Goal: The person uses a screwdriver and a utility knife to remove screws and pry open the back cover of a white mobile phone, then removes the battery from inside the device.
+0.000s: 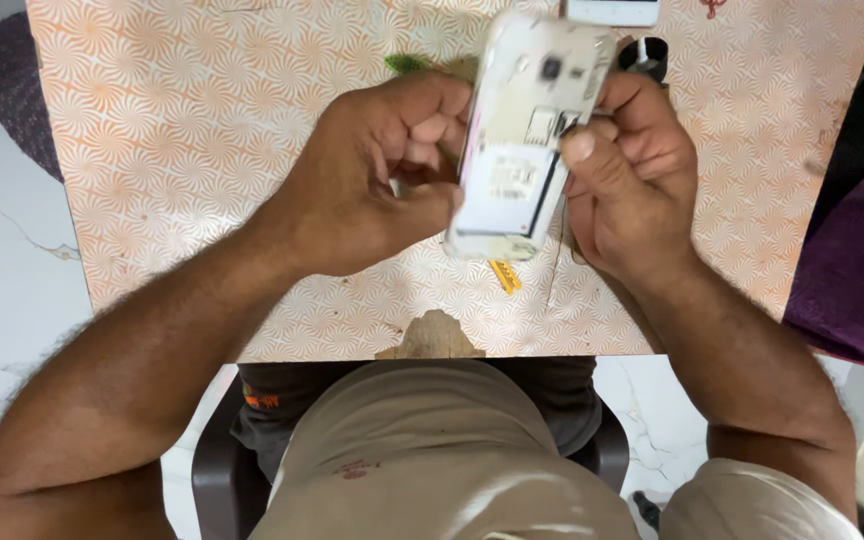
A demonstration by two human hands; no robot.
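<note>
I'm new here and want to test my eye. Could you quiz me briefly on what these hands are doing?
1. True or false: the phone has its back cover on.
2. What holds the phone? A) left hand only B) both hands C) right hand only
3. What yellow thing lies under the phone on the table?

Key: 1 false, its inside shows. 2 B. 3 a small yellow tool, mostly hidden.

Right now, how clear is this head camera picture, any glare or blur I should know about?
In the head view, the white phone with its back cover off is overexposed and soft, its upper end smeared. The left hand and right hand holding it are sharper. The patterned table is evenly lit, with faint shadow under the hands. The wide lens bends the table edges and enlarges the forearms.
</note>
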